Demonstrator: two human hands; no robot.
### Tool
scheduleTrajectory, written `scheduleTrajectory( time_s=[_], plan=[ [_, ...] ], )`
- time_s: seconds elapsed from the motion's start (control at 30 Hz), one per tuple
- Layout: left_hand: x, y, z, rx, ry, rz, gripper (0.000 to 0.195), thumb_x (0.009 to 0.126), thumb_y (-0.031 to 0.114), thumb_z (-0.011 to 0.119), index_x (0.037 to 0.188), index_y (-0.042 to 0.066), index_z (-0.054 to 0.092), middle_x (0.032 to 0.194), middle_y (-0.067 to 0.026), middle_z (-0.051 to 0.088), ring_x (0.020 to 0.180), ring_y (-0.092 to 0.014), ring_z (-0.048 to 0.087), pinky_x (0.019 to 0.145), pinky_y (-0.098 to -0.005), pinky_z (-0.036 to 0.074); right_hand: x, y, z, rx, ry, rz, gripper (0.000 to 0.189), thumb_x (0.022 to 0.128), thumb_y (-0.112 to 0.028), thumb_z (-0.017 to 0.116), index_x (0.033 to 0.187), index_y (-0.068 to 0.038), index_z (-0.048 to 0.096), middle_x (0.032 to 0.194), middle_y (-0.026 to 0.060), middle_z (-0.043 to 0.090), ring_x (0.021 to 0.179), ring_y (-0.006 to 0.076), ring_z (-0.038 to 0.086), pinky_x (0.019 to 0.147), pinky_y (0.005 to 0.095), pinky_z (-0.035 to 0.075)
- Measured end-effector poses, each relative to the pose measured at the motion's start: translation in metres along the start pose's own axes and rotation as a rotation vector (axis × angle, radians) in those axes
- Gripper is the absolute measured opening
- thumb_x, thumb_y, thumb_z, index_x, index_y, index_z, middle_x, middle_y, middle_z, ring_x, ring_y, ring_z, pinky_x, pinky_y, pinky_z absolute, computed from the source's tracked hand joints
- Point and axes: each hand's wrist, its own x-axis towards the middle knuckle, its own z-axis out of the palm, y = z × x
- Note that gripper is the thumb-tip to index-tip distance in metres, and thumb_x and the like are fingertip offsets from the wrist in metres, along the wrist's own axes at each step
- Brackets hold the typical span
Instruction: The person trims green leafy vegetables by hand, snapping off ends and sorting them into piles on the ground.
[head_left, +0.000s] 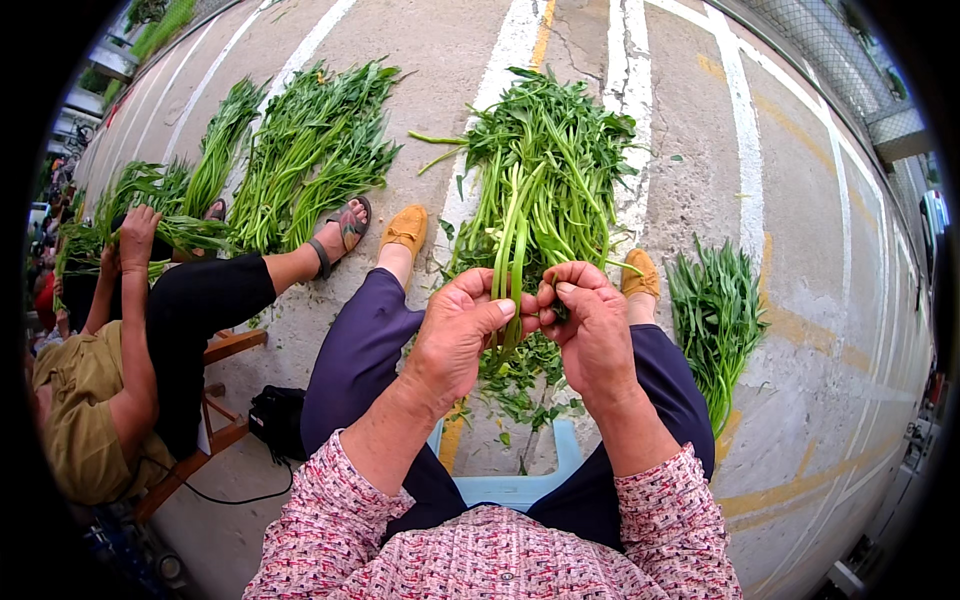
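My left hand is closed around a few long green stems of what looks like water spinach, thumb laid across them. Close beside it, my right hand pinches a small dark green leafy piece between thumb and fingers; the fingertips of both hands nearly meet. Beyond my hands, a large heap of leafy stems lies on the concrete between my feet, leaves pointing away from me. Below my hands, torn leaf scraps are scattered on the ground.
To the right lies a smaller bundle of greens. A co-worker sits at left on a wooden stool, holding greens, near another wide pile and a black bag. A light blue plastic stool is under me.
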Motion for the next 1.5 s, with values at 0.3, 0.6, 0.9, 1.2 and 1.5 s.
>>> scheduleTrajectory(
  time_s=[0.3, 0.6, 0.9, 1.2, 1.5],
  plan=[
    [-0.002, -0.002, 0.003, 0.093, 0.075, 0.044, 0.022, 0.085, -0.001, 0.056, 0.107, -0.001, 0.055, 0.092, -0.0092, 0.066, 0.080, -0.014, 0.064, 0.075, -0.0268, 0.053, -0.001, -0.003, 0.001, -0.060, -0.045, -0.049, 0.010, 0.089, -0.015, 0.060, 0.084, -0.007, 0.055, 0.068, -0.0040, 0.052, 0.053, 0.0025, 0.042, 0.048, 0.0158, 0.031],
    [0.000, -0.007, -0.002, 0.236, 0.100, 0.113, 0.022, 0.082, -0.002, 0.062, 0.103, 0.000, 0.058, 0.089, -0.0071, 0.066, 0.078, -0.015, 0.065, 0.069, -0.0279, 0.057, -0.002, -0.005, 0.006, -0.244, -0.034, -0.151, 0.012, 0.091, -0.013, 0.058, 0.094, -0.003, 0.059, 0.070, -0.0046, 0.052, 0.057, 0.0018, 0.042, 0.050, 0.0169, 0.034],
    [-0.003, -0.009, 0.001, 0.417, 0.156, 0.146, 0.014, 0.079, -0.001, 0.068, 0.087, 0.003, 0.057, 0.074, -0.0013, 0.061, 0.063, -0.007, 0.059, 0.057, -0.0223, 0.051, -0.002, -0.008, 0.007, -0.485, -0.053, -0.283, 0.012, 0.088, -0.012, 0.061, 0.091, -0.001, 0.062, 0.071, -0.0031, 0.054, 0.061, 0.0034, 0.044, 0.054, 0.0186, 0.036],
    [-0.004, -0.015, 0.008, 0.578, 0.215, 0.225, 0.014, 0.074, -0.004, 0.067, 0.077, 0.002, 0.055, 0.065, 0.0023, 0.056, 0.060, -0.004, 0.049, 0.054, -0.0217, 0.042, -0.005, -0.020, 0.009, -0.828, -0.055, -0.399, 0.009, 0.082, -0.006, 0.061, 0.081, 0.003, 0.061, 0.066, 0.0034, 0.056, 0.060, 0.0080, 0.051, 0.056, 0.0237, 0.043],
    [-0.005, -0.020, 0.004, 0.769, 0.202, 0.293, 0.013, 0.076, -0.003, 0.067, 0.081, 0.002, 0.056, 0.067, 0.0003, 0.057, 0.059, -0.005, 0.050, 0.054, -0.0219, 0.042, -0.004, -0.020, 0.007, -1.023, -0.042, -0.504, 0.006, 0.078, -0.003, 0.058, 0.077, 0.002, 0.060, 0.069, 0.0136, 0.059, 0.061, 0.0235, 0.060, 0.057, 0.0331, 0.047]
  ],
)
